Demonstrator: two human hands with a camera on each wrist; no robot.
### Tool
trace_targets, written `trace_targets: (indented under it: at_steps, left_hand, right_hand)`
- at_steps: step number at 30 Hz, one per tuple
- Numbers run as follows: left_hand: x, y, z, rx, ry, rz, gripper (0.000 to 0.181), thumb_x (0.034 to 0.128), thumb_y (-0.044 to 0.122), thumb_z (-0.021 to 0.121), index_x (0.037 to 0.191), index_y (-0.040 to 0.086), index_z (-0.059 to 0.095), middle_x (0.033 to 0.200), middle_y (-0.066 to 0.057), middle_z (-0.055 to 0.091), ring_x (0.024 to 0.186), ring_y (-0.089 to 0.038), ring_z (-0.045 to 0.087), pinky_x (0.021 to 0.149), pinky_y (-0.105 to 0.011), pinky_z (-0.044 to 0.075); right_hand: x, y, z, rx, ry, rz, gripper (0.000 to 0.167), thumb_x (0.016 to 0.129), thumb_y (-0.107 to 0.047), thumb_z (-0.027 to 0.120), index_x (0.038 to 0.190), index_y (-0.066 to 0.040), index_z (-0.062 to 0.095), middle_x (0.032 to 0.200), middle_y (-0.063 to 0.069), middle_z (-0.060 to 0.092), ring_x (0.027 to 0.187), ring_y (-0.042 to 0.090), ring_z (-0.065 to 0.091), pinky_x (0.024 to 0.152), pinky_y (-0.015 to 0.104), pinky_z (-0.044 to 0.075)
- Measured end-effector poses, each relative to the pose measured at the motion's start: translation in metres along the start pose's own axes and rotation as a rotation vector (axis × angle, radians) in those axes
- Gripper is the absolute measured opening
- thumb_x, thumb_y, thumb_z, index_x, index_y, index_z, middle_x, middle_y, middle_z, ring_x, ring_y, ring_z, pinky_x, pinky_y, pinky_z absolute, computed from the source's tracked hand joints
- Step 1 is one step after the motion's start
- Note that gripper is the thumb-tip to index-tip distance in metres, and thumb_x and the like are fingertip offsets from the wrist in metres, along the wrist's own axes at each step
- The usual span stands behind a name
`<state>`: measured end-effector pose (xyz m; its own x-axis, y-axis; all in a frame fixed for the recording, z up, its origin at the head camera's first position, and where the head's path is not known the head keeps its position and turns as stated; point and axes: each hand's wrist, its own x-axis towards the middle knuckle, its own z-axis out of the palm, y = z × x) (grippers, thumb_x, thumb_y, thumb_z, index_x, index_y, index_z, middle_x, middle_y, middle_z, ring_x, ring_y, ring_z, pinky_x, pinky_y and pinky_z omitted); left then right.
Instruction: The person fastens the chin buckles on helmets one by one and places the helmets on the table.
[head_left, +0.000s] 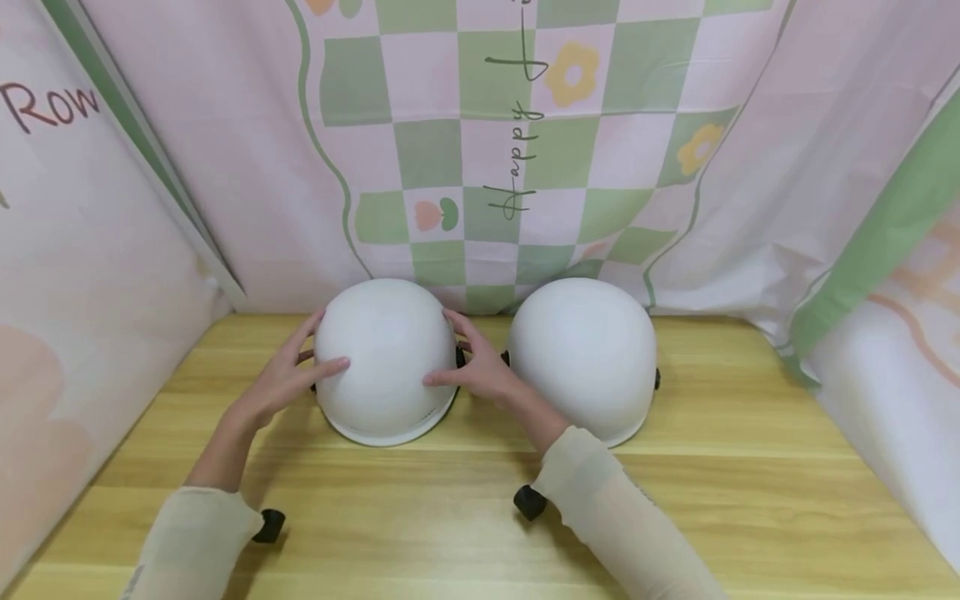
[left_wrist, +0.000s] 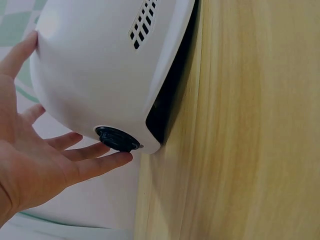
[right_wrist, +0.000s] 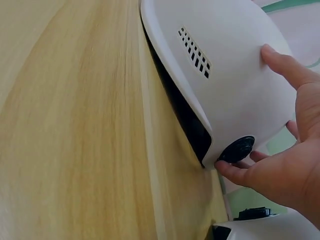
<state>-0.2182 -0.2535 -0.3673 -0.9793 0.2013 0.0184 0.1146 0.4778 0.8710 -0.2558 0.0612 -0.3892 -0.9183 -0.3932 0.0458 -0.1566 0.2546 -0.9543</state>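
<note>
Two white dome-shaped shells like helmets are on the wooden table, side by side. The left hand [head_left: 273,387] and right hand [head_left: 487,371] grip the left helmet [head_left: 384,354] from both sides, thumbs on its front. In the left wrist view, the left hand [left_wrist: 45,157] has its thumb on the helmet [left_wrist: 85,70] and fingertips by a black round knob [left_wrist: 117,139]. In the right wrist view, the right hand [right_wrist: 292,160] touches the same helmet [right_wrist: 227,65] near its other knob [right_wrist: 238,149]. A vent of small holes shows on each side.
The second helmet [head_left: 581,358] stands just right of the gripped one, below the right forearm. Behind both hangs a checked, flowered curtain [head_left: 498,150], with more cloth at left and right. The wooden table [head_left: 390,517] extends toward the front.
</note>
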Motion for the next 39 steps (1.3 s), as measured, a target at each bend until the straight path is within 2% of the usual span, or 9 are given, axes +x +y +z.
trace_targets:
  at_steps: [10,14,20,25,34,39]
  left_hand:
    - [-0.001,-0.0009,-0.0016,0.003,0.003,-0.013,0.096,0.0988,0.037,0.069,0.168,0.031,0.004,0.173,-0.016,0.007,0.146,-0.06,0.024,0.104,-0.075,0.039]
    - [-0.0007,-0.0002,-0.0017,-0.006,-0.003,-0.014,0.096,0.0989,0.037,0.069,0.168,0.031,0.004,0.173,-0.016,0.006,0.147,-0.06,0.023,0.104,-0.075,0.039]
    - [0.0006,-0.0006,-0.0024,-0.008,0.002,-0.011,0.095,0.0986,0.039,0.07,0.168,0.032,0.006,0.172,-0.015,0.01,0.147,-0.059,0.025,0.105,-0.074,0.039]
    - [0.002,0.0002,-0.0007,-0.028,0.009,-0.001,0.093,0.0978,0.038,0.071,0.168,0.032,0.01,0.171,-0.015,0.014,0.146,-0.058,0.026,0.104,-0.073,0.041]
    - [0.001,-0.0018,0.002,-0.053,0.025,-0.003,0.093,0.0979,0.033,0.072,0.168,0.032,0.011,0.169,-0.019,0.015,0.145,-0.058,0.028,0.104,-0.072,0.042]
    - [0.0002,-0.0031,0.002,-0.066,0.029,-0.001,0.092,0.0987,0.031,0.071,0.168,0.03,0.011,0.169,-0.02,0.014,0.145,-0.058,0.029,0.105,-0.071,0.042]
  right_hand:
    - [0.0027,0.0024,0.0025,0.09,0.008,0.051,0.106,0.081,-0.01,0.089,0.165,-0.029,0.027,0.168,0.013,0.025,0.153,0.045,0.023,0.118,0.064,0.031]
    - [0.003,0.0026,0.0036,0.115,0.016,0.067,0.106,0.081,-0.008,0.089,0.164,-0.03,0.028,0.166,0.015,0.029,0.153,0.041,0.024,0.119,0.062,0.03]
    - [0.0061,0.0062,0.0024,0.125,0.023,0.068,0.106,0.08,-0.009,0.089,0.164,-0.03,0.029,0.159,0.016,0.042,0.151,0.034,0.031,0.121,0.059,0.028]
    - [0.0065,0.0072,0.0013,0.127,0.033,0.067,0.105,0.08,-0.008,0.089,0.163,-0.032,0.031,0.159,0.018,0.039,0.15,0.037,0.031,0.118,0.06,0.032]
    - [0.0032,0.0045,0.0016,0.121,0.044,0.034,0.101,0.081,-0.009,0.088,0.163,-0.028,0.032,0.154,0.022,0.04,0.141,0.039,0.039,0.111,0.059,0.041]
    - [0.0007,0.0003,0.0028,0.111,0.067,0.042,0.101,0.08,-0.009,0.089,0.162,-0.028,0.034,0.154,0.021,0.039,0.139,0.037,0.039,0.11,0.058,0.041]
